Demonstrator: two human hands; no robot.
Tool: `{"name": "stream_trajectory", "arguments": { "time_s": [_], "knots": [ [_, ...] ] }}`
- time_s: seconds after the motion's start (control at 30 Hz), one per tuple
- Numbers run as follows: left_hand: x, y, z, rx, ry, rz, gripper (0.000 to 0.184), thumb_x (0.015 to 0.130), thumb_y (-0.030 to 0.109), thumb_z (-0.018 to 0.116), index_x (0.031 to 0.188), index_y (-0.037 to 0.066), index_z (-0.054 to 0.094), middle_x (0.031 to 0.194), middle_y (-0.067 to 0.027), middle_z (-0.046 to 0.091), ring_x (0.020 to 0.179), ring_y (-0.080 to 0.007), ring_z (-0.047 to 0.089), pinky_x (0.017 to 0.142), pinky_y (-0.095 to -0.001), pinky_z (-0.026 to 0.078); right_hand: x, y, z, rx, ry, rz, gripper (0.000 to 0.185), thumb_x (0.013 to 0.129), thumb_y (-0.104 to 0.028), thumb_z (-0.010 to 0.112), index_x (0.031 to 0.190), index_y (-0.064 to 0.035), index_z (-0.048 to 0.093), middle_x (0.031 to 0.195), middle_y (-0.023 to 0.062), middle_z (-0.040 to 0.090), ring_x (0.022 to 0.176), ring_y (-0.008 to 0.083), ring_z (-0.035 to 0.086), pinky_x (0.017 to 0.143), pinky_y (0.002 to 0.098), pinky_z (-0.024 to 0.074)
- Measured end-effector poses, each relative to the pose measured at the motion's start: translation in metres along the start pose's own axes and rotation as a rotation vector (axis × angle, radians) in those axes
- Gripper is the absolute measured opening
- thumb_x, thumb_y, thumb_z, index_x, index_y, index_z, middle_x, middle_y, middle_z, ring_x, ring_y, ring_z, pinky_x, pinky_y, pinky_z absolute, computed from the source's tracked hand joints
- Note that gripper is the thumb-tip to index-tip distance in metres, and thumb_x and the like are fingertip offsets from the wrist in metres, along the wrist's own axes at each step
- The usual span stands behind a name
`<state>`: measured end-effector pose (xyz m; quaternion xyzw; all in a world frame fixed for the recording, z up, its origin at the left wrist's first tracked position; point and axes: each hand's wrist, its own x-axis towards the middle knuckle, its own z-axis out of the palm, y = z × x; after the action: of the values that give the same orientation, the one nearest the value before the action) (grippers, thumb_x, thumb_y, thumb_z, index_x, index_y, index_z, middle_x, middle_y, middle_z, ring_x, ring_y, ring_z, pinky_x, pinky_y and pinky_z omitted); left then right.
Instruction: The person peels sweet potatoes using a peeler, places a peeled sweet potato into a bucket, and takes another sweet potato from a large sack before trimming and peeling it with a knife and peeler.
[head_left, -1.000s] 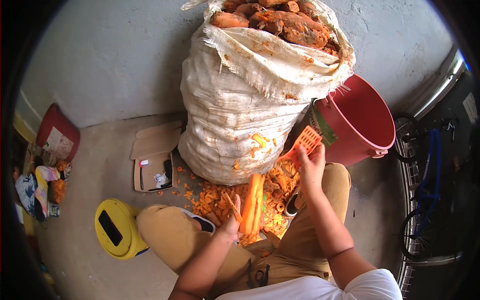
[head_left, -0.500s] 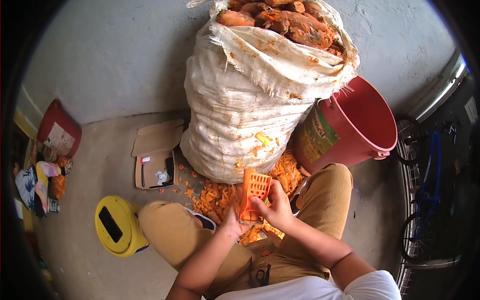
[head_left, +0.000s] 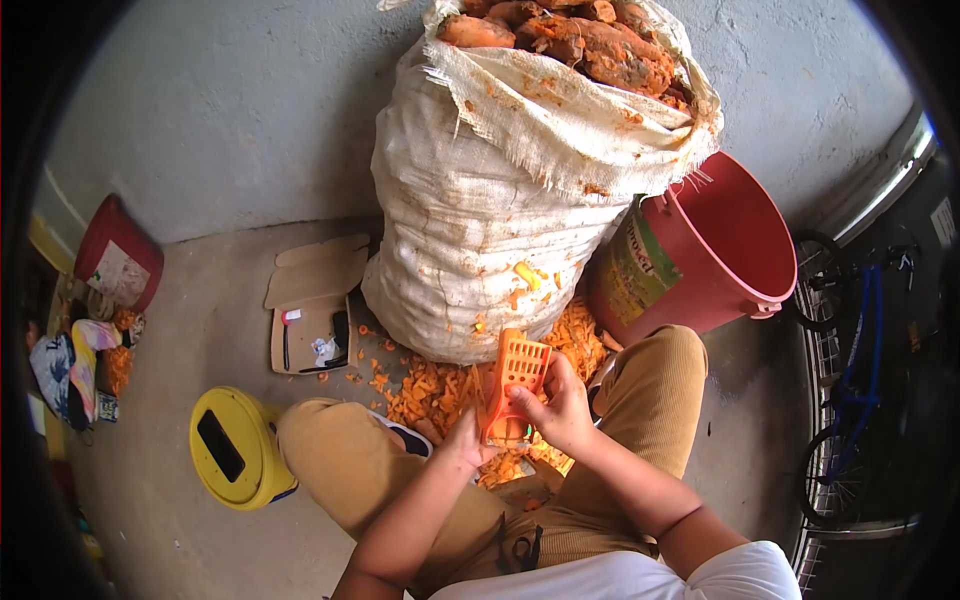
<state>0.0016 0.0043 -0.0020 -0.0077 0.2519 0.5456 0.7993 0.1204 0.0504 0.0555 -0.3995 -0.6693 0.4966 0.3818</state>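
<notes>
An orange plastic grater [head_left: 522, 369] with slots and round holes is held upright between my hands, in front of my lap. My right hand [head_left: 562, 410] grips its right side, thumb pressed on the front face and fingers behind. Closed against its lower left edge is my left hand [head_left: 470, 438], its fingertips partly hidden behind the grater. A rounded orange piece [head_left: 511, 428] shows at the grater's lower end; I cannot tell its kind. Below and around the hands lie heaps of orange peelings [head_left: 430, 392] on the floor.
A large white woven sack [head_left: 470, 230] stands ahead, filled with dirt-covered orange roots [head_left: 600, 55]. To its right tilts a red bucket [head_left: 730, 240]. On the left are an open cardboard box [head_left: 308, 335] and a yellow tub [head_left: 232, 480] with a phone [head_left: 220, 446] on its lid.
The grater and both hands have shifted slightly to the right and up. More of the orange piece shows at the grater's lower end. Both hands keep their grip.
</notes>
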Motion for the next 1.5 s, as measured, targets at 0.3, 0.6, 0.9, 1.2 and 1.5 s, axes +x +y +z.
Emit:
{"name": "stream_trajectory", "arguments": {
  "time_s": [0.3,0.6,0.9,1.2,1.5],
  "knots": [
    [0.002,0.005,0.005,0.045,-0.055,0.027,0.053,0.080,0.050,0.044,0.108,0.006,0.047,0.091,-0.0067,0.057,0.072,-0.0178,0.058,0.055,-0.0301,0.050,0.006,-0.001,0.004,0.155,0.054,0.013,0.033,0.075,-0.005,0.060,0.100,0.0054,0.040,0.087,0.0117,0.056,0.081,0.0121,0.055,0.070,0.0240,0.0448],
    [0.004,0.007,-0.010,0.071,-0.035,0.016,0.048,0.083,0.045,0.042,0.110,0.006,0.047,0.090,-0.0068,0.058,0.076,-0.0173,0.058,0.061,-0.0314,0.050,0.014,0.006,0.009,0.423,0.351,0.140,0.025,0.080,-0.005,0.054,0.098,0.0006,0.039,0.087,0.0082,0.054,0.076,0.0108,0.054,0.066,0.0231,0.0471],
    [-0.011,-0.002,0.004,0.180,-0.061,-0.087,0.060,0.082,0.055,0.032,0.109,0.002,0.041,0.075,-0.0094,0.052,0.056,-0.0177,0.054,0.048,-0.0294,0.047,0.063,0.014,-0.051,0.305,0.602,-0.075,0.023,0.081,-0.006,0.052,0.101,-0.0018,0.040,0.082,0.0060,0.055,0.067,0.0098,0.054,0.058,0.0213,0.0454],
    [-0.004,0.002,0.002,0.009,-0.146,-0.036,0.046,0.082,0.047,0.038,0.108,0.009,0.047,0.089,-0.0087,0.057,0.069,-0.0225,0.058,0.049,-0.0344,0.050,0.011,-0.008,0.000,0.388,-0.030,0.125,0.030,0.079,-0.005,0.056,0.102,0.0004,0.039,0.092,0.0072,0.054,0.086,0.0101,0.052,0.075,0.0243,0.0439],
    [0.001,-0.004,-0.001,-0.128,-0.007,-0.047,0.041,0.080,0.040,0.044,0.107,0.009,0.048,0.090,-0.0053,0.058,0.069,-0.0200,0.059,0.052,-0.0341,0.050,0.001,-0.002,0.005,0.038,-0.092,0.010,0.034,0.077,-0.006,0.059,0.103,0.0024,0.039,0.092,0.0077,0.054,0.085,0.0107,0.052,0.073,0.0237,0.0432]
  ]
}}
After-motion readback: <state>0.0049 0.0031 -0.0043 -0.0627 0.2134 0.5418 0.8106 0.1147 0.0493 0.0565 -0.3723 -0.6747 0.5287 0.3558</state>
